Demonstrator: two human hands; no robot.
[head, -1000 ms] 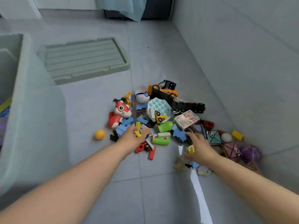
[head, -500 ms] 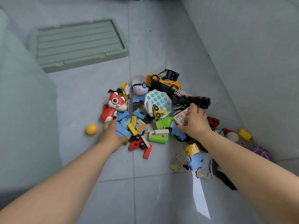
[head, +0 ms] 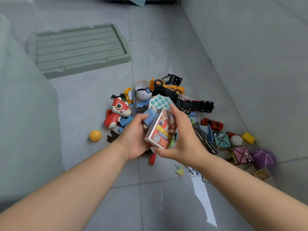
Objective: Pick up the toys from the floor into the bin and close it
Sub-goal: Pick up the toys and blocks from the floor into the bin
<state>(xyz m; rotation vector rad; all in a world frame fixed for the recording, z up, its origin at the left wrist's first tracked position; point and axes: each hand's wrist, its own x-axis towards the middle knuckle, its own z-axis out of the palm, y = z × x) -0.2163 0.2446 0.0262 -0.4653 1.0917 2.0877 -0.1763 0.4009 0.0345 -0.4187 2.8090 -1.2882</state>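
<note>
I am barely getting started: my right grip [head: 183,142] is clasping a card box [head: 162,129] and my left grip [head: 135,139] is holding a blue block [head: 150,116], both just above the toys [head: 195,105] lying heaped on the floor, with the bin [head: 25,122] at left and its lid [head: 80,49] lying off, far left.

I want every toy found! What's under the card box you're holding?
A red piece pokes out below the card box. The right hand gripping it and the left hand holding a blue block hide the rest.
</note>
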